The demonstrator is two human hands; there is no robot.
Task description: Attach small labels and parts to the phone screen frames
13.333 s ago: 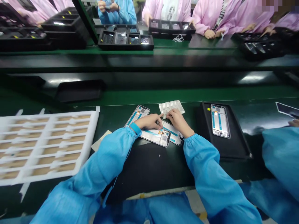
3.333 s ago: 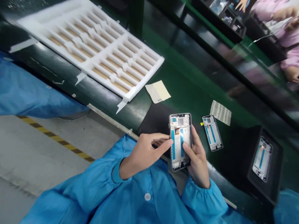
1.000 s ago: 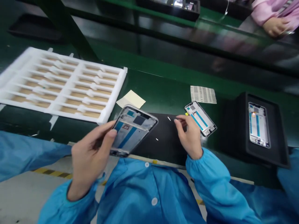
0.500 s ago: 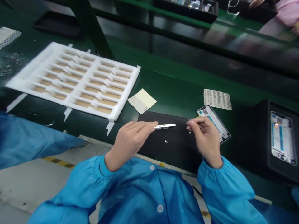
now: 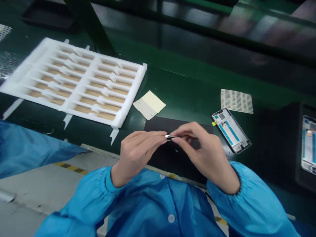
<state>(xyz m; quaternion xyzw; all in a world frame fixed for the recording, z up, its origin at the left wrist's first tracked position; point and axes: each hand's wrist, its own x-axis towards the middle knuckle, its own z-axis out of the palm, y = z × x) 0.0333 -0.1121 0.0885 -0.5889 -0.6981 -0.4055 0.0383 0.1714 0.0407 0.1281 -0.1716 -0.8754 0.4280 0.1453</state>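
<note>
Over a black mat [image 5: 160, 159], a phone frame [image 5: 168, 136] is held edge-on, most of it hidden by fingers. My left hand [image 5: 135, 154] is closed round its left end, fingers on top. My right hand [image 5: 208, 153] is closed too, with thumb and fingertips pinching the right end. Whether a smaller part sits in that pinch, I cannot make out. A tiny white sliver [image 5: 176, 151] lies on the mat below. Right of my right hand, another phone frame [image 5: 230, 131] lies with its inner side up, showing blue strips and a yellow tab [image 5: 213, 124].
A white foam tray [image 5: 79, 93] with slotted compartments sits at left. Beyond the mat lies a cream paper sheet [image 5: 154, 100]. A sheet with rows of small strips [image 5: 237, 100] is at right, and another phone frame [image 5: 308, 144] rests in a black tray. A blue sleeve [image 5: 32, 148] shows at left.
My right hand has moved left from beside the mat's right part and now meets the phone frame in my left hand. The view has shifted slightly.
</note>
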